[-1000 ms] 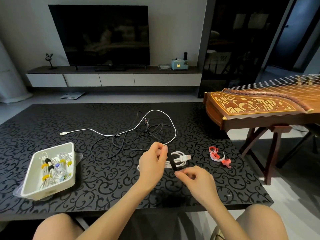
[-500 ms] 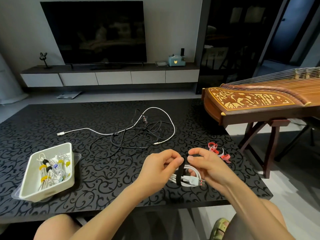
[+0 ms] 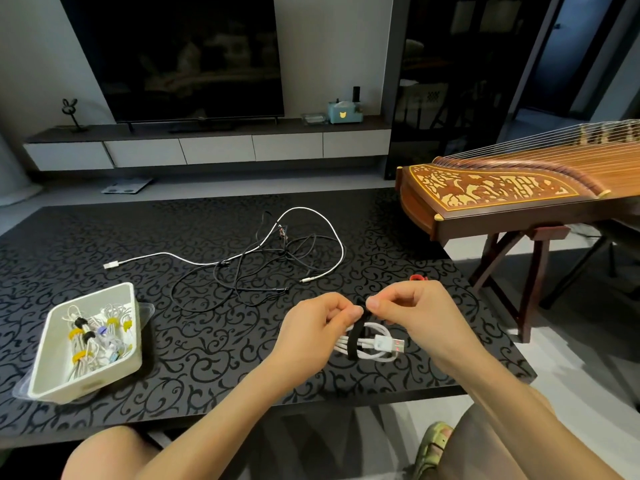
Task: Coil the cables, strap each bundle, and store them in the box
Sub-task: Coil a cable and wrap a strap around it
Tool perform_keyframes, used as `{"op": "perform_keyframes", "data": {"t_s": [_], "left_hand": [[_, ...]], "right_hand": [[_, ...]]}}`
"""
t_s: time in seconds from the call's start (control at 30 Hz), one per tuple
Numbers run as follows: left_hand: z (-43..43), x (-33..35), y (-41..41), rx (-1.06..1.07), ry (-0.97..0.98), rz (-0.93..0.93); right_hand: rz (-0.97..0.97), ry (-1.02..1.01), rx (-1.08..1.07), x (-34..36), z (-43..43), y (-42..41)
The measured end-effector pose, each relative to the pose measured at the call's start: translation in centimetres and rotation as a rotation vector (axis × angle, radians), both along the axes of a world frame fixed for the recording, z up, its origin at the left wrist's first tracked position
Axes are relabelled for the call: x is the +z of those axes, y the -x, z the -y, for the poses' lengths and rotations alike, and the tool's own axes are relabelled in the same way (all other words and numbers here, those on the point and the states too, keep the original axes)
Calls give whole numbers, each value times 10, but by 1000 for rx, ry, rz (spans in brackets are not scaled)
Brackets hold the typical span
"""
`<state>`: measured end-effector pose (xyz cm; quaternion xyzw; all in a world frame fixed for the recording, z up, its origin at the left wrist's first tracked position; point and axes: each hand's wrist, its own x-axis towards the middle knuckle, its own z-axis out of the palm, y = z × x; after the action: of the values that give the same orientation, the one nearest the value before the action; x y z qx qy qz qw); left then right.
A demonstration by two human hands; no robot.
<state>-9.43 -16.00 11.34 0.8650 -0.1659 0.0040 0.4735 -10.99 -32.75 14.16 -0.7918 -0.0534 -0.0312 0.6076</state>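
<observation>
One black desk [image 3: 207,375] with a scroll pattern fills the middle of the view. Beyond it, one dark television [image 3: 187,57] hangs over a long low console [image 3: 214,147]. At the far right stands one guzheng [image 3: 502,188] on a wooden stand.

On the near left of the desk sits one white box [image 3: 86,382], an open rectangular tub. It holds several coiled white bundles [image 3: 93,337] bound with yellow and black straps; their exact number cannot be told.

At the desk's middle lies a loose tangle. It has one uncoiled white cable [image 3: 304,208], whose end reaches left toward the box, and thin black cables [image 3: 249,278] crossing it. How many black ones there are cannot be told.

Two bare hands meet over the near right part of the desk. The left hand [image 3: 311,330] and the right hand [image 3: 419,306] each pinch the upper end of one black strap [image 3: 354,344] between thumb and fingertips, the fingertips nearly touching. The strap runs down and around one coiled white cable [image 3: 377,351], which hangs just below the hands. Its one USB plug [image 3: 398,346] points right. Whether the coil touches the desk cannot be told.

Just past the right hand, a bit of one red strap [image 3: 417,278] shows, mostly hidden.
</observation>
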Motion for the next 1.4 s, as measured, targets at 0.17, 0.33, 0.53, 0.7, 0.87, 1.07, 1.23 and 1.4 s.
{"op": "perform_keyframes", "data": {"t_s": [0.17, 0.33, 0.53, 0.7, 0.87, 1.07, 1.23, 1.4], "left_hand": [[-2, -2, -4, -25, 4, -75], [-1, -1, -2, -46, 10, -118], [1, -1, -2, -71, 2, -124], [-1, -1, -3, -54, 102, -148], [1, -3, -3, 68, -8, -103], [4, -5, -2, 22, 45, -131], [6, -6, -3, -24, 90, -174], [7, -5, -2, -67, 66, -164]], "right_hand": [[36, 98, 17, -2, -1, 2], [-50, 120, 92, -7, -1, 0], [-67, 68, 65, -7, -2, -1], [33, 149, -14, -8, -2, -2], [130, 288, -41, -10, -3, 1], [85, 306, 9, -6, 4, 3], [-71, -57, 39, -3, 8, 1], [-254, -64, 156, -3, 9, -6]]}}
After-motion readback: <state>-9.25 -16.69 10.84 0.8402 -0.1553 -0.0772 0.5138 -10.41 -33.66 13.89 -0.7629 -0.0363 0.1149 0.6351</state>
